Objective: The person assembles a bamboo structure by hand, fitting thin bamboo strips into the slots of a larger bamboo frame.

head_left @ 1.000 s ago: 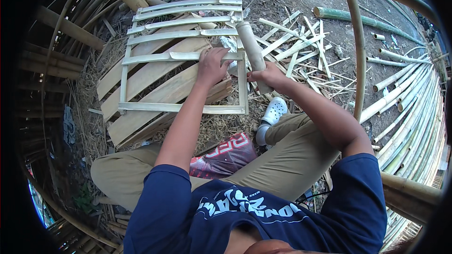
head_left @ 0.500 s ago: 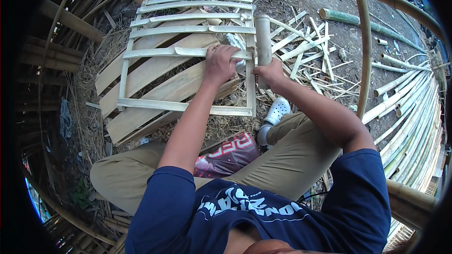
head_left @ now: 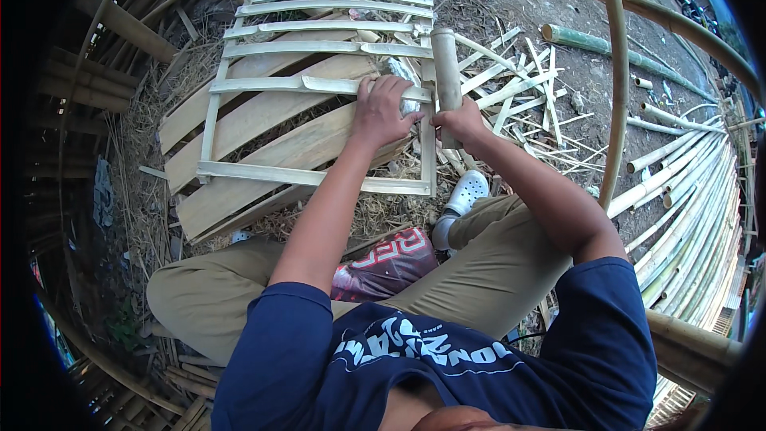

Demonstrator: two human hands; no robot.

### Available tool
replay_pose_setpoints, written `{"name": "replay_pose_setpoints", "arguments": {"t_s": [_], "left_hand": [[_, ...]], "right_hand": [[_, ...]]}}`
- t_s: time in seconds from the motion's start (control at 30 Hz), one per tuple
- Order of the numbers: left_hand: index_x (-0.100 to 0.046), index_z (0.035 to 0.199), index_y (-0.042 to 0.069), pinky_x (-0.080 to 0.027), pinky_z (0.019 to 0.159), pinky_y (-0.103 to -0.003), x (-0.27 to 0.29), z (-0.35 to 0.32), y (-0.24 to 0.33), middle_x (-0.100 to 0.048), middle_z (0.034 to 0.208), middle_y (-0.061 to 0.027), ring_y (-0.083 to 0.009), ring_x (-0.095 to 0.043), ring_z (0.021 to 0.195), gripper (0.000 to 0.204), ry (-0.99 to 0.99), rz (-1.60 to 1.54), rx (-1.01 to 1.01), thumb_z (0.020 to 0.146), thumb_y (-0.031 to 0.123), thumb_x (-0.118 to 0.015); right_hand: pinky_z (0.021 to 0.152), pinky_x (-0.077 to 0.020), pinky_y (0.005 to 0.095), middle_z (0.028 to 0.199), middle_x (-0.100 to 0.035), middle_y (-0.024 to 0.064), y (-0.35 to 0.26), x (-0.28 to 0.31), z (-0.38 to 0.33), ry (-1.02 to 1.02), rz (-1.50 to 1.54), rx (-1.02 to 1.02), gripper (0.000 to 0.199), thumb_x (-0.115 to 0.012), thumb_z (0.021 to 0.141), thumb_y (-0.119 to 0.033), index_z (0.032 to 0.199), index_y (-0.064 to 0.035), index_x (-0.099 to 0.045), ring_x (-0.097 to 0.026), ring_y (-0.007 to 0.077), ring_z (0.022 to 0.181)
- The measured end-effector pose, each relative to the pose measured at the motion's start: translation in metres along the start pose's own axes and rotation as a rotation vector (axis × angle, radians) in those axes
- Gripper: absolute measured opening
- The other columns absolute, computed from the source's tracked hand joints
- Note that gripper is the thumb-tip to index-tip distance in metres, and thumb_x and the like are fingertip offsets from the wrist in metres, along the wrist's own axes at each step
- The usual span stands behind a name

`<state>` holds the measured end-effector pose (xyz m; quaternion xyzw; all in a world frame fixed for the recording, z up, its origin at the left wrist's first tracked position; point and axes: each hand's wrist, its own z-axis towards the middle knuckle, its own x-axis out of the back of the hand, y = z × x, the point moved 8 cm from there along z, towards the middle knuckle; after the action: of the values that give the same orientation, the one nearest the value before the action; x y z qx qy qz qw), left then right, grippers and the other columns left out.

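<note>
A ladder-like bamboo frame (head_left: pixel 239 104) of split slats lies on the ground before me. My left hand (head_left: pixel 381 109) presses down on the right end of one cross slat (head_left: pixel 319 84) where it meets the frame's right rail. My right hand (head_left: pixel 461 122) grips a short thick bamboo section (head_left: pixel 445 72) held upright beside that joint, close to my left hand. What lies under my left palm is hidden.
Wide bamboo planks (head_left: pixel 263 140) lie under the frame. Loose bamboo strips (head_left: pixel 519 88) litter the dirt to the right. Long bamboo poles (head_left: pixel 686 215) are stacked at the far right, a curved pole (head_left: pixel 618 72) arches overhead. My white shoe (head_left: pixel 463 195) rests near the frame.
The view has shifted slightly, so the frame sits higher and nearer. Both hands stay at the same joint, the right hand still holding the bamboo section upright.
</note>
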<state>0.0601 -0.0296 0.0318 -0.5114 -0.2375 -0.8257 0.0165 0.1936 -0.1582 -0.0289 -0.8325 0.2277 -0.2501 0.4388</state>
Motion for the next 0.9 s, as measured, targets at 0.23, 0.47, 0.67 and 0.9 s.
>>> {"name": "replay_pose_setpoints", "arguments": {"t_s": [0.23,0.47,0.67,0.9], "left_hand": [[-0.052,0.152,0.007,-0.007,0.128,-0.071,-0.013,-0.001,0.022,-0.048,0.16,-0.0131,-0.03,-0.033,0.158,0.089,-0.069,0.115,0.082,0.084,0.056,-0.079],[-0.005,0.17,-0.003,0.014,0.122,-0.076,-0.033,-0.018,0.03,0.006,0.18,-0.0177,-0.0297,0.015,0.166,0.156,-0.397,0.229,0.395,0.063,0.085,-0.078],[-0.009,0.169,-0.002,0.01,0.124,-0.077,-0.035,-0.017,0.034,-0.004,0.18,-0.0145,-0.0285,0.007,0.167,0.152,-0.36,0.298,0.385,0.063,0.078,-0.083],[-0.014,0.169,0.0,0.008,0.125,-0.077,-0.03,-0.013,0.033,-0.013,0.178,-0.0131,-0.0274,-0.002,0.166,0.147,-0.368,0.321,0.418,0.063,0.074,-0.084]], "right_hand": [[0.065,-0.0636,0.0403,0.096,-0.074,0.0183,-0.015,0.011,0.015,0.009,-0.012,0.065,0.046,-0.082,0.078,-0.004,0.118,0.0103,-0.064,-0.076,0.0268,0.074],[0.067,-0.0613,0.0376,0.097,-0.075,0.0133,-0.054,0.023,0.011,0.066,-0.236,0.233,0.048,-0.08,0.076,-0.014,0.119,0.003,-0.066,-0.075,0.0219,0.076],[0.065,-0.0604,0.0363,0.094,-0.073,0.0128,-0.07,0.025,0.018,-0.059,-0.209,0.334,0.05,-0.081,0.076,-0.015,0.121,0.0026,-0.065,-0.072,0.0195,0.072],[0.064,-0.0632,0.0388,0.098,-0.073,0.0171,-0.053,0.019,0.022,-0.112,-0.138,0.163,0.049,-0.08,0.077,-0.012,0.12,0.0051,-0.065,-0.073,0.0222,0.073]]}}
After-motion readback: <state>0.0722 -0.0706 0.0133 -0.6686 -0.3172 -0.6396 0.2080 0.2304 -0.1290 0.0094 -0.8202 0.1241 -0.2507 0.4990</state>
